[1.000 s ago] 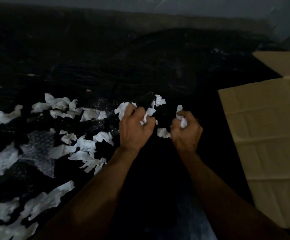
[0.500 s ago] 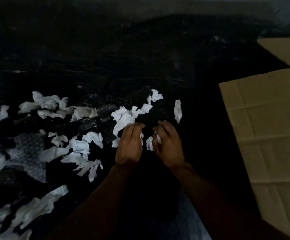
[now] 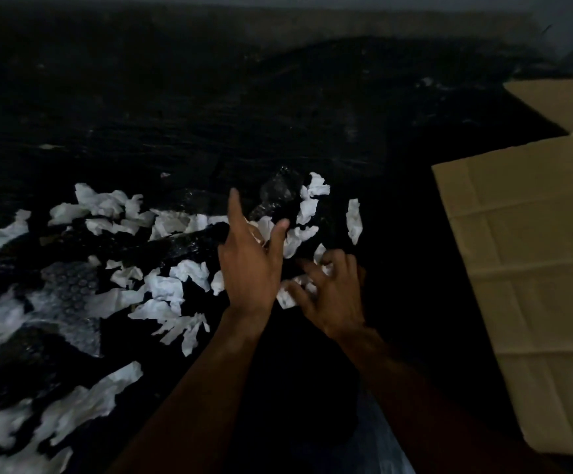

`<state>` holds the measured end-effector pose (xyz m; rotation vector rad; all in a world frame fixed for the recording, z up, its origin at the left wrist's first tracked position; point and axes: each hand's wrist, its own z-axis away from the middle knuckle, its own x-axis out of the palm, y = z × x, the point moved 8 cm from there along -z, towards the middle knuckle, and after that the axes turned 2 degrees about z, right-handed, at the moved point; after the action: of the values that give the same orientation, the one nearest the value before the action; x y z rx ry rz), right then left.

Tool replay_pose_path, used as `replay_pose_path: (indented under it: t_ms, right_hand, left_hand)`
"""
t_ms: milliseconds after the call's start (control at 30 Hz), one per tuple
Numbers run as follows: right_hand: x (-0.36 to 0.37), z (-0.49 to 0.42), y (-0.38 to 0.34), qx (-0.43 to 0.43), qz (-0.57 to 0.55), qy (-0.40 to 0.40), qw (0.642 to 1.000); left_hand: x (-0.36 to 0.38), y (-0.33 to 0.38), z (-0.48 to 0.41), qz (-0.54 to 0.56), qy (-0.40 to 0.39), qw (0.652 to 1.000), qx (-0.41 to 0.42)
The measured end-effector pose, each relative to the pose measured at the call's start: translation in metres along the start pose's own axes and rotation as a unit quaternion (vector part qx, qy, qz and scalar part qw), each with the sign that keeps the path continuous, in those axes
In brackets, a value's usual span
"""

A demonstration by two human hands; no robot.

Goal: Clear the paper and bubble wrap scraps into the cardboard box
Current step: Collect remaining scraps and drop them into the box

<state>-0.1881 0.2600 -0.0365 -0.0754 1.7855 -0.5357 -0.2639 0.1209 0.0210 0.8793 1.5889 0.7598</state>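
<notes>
Torn white paper scraps [image 3: 165, 289] lie strewn over the dark floor on the left and centre. Pieces of clear bubble wrap [image 3: 70, 295] lie among them, and another piece [image 3: 278, 195] sits just beyond my hands. My left hand [image 3: 249, 265] hovers over the scraps with its fingers spread and the index finger raised; it holds nothing that I can see. Beside it, my right hand [image 3: 334, 294] has its fingers curled over a few crumpled paper scraps [image 3: 287, 297]. The cardboard box [image 3: 524, 254] is at the right, with a flap folded towards me.
The floor [image 3: 210, 114] is dark and glossy, with a wall edge along the top. More scraps [image 3: 83, 405] trail towards the lower left. A lone strip of paper [image 3: 354, 220] lies between my hands and the box.
Both hands held paper in fists a second ago, then came together low over the scraps. Now the left hand has opened and lifted, and the right hand's fingers rake over scraps.
</notes>
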Motion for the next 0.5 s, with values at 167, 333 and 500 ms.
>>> replay_pose_path:
  t_ms: [167,333,500]
  right_hand:
    - [-0.001,0.000,0.004,-0.005,-0.031,0.033,0.999]
    - [-0.005,0.010,-0.007,-0.068,-0.078,0.017,0.994]
    - [0.000,0.009,-0.011,-0.106,-0.096,0.025,0.989]
  left_hand:
    - [0.021,-0.039,-0.004,-0.219,-0.068,0.973,0.033]
    - [0.007,-0.024,-0.001,-0.098,-0.007,0.986,0.137]
    - [-0.019,0.006,-0.012,0.073,0.080,0.990,0.094]
